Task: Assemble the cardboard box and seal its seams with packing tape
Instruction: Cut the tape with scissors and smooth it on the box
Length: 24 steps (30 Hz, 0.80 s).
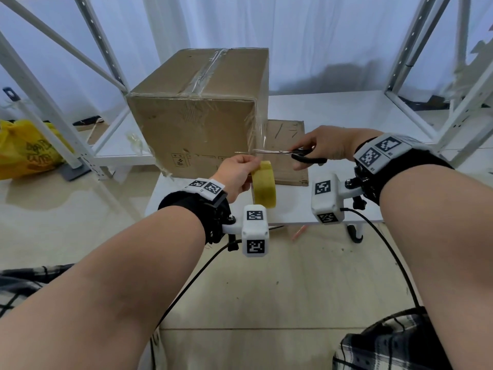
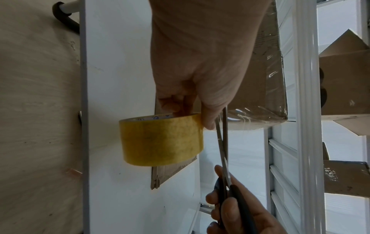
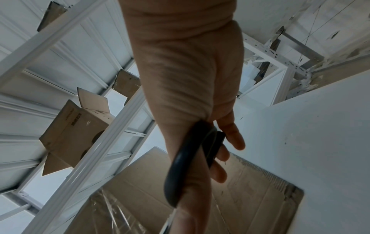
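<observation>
cardboard box [image 1: 197,113] closed on the white table [image 1: 333,110], clear strip off its right edge | left hand [image 1: 236,173] grips tape roll [image 1: 264,184] just below — taut | right hand [image 1: 328,146] clamps scissors [image 1: 288,154], blades at the strip

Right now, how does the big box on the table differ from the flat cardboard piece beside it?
The cardboard box stands assembled and upright; the flat cardboard piece lies flat on the white table. The box carries clear tape along its top seam and right front corner; the flat piece shows none. Both are brown corrugated board.
</observation>
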Tool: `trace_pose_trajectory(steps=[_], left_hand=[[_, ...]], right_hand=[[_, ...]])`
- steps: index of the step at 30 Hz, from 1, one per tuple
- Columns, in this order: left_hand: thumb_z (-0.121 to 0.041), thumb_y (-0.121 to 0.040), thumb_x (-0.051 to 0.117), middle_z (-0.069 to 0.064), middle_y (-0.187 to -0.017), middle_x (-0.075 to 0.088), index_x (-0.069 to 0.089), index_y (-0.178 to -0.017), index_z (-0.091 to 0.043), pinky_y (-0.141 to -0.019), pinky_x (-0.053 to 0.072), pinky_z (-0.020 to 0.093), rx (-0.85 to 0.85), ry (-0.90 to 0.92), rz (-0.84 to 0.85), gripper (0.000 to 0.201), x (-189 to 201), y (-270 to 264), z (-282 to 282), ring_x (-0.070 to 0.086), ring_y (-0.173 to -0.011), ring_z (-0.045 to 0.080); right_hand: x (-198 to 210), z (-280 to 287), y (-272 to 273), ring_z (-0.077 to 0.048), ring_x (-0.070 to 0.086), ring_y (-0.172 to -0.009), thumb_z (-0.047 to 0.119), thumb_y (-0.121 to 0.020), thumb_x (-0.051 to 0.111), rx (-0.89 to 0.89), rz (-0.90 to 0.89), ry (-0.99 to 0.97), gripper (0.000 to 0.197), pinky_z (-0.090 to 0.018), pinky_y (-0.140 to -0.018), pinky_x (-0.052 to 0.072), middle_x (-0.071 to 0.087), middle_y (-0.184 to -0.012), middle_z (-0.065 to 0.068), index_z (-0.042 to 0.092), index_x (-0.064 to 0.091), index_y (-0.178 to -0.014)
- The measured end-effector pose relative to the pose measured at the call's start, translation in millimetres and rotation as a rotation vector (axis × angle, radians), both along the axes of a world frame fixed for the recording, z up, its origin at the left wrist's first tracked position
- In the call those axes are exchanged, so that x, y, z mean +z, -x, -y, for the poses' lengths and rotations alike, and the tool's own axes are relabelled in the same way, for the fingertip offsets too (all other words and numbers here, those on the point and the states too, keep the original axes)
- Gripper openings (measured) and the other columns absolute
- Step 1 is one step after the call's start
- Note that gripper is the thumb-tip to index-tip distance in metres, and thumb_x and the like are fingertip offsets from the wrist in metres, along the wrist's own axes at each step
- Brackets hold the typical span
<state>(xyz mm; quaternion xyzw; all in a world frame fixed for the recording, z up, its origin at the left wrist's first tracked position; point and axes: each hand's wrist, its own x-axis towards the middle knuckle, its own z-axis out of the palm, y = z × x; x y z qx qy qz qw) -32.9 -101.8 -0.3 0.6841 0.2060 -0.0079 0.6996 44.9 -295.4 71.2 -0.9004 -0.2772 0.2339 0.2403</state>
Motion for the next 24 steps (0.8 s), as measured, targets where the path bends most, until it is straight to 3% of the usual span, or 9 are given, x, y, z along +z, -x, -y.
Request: trace_pose_trajectory(steps=[5,11,15,21,24], left_hand=[[-0.014,-0.092,0.06,0.002,-0.077,0.059,0.058,-0.086,-0.016,-0.052,0.038,0.022,0.002,-0.015,-0.009,0.006,3,0,-3,0.05,-0.059,0.012],[-0.016,-0.09,0.063,0.004,-0.084,0.059,0.059,-0.083,-0.018,-0.052,0.04,0.022,-0.003,-0.038,-0.007,0.008,3,0,-6,0.051,-0.065,0.014],[-0.016,-0.09,0.063,0.005,-0.089,0.059,0.059,-0.084,-0.018,-0.054,0.041,0.023,-0.005,-0.048,-0.008,0.007,3,0,-5,0.051,-0.07,0.015],[-0.016,-0.09,0.062,0.002,-0.082,0.058,0.06,-0.085,-0.017,-0.053,0.041,0.022,-0.054,-0.08,-0.048,0.006,-4,4,-1,0.05,-0.066,0.013],[-0.016,-0.091,0.062,0.002,-0.081,0.056,0.058,-0.086,-0.016,-0.054,0.04,0.022,-0.092,-0.077,-0.038,0.006,-9,5,5,0.047,-0.065,0.012]], right_hand=[[1,-2,-3,-0.01,0.05,-0.071,0.039,-0.073,0.078,0.029,0.043,0.006,0.033,-0.027,-0.071,0.046,0.06,-0.081,0.007,0.032,0.07,-0.105],[0,-3,-5,-0.016,0.051,-0.076,0.041,-0.069,0.081,0.053,0.115,0.019,0.023,-0.03,-0.074,0.044,0.062,-0.081,-0.003,0.037,0.07,-0.088],[-1,0,-6,-0.016,0.052,-0.079,0.038,-0.069,0.081,0.054,0.138,0.024,0.03,-0.03,-0.076,0.043,0.066,-0.092,-0.012,0.031,0.072,-0.097],[0,5,-2,-0.014,0.05,-0.07,0.036,-0.072,0.08,0.023,0.124,0.038,0.037,-0.026,-0.069,0.041,0.059,-0.078,-0.003,0.022,0.07,-0.106],[-4,9,0,-0.016,0.056,-0.079,0.042,-0.074,0.077,0.021,0.056,0.123,0.043,-0.029,-0.079,0.046,0.063,-0.093,0.0,0.024,0.059,-0.109]])
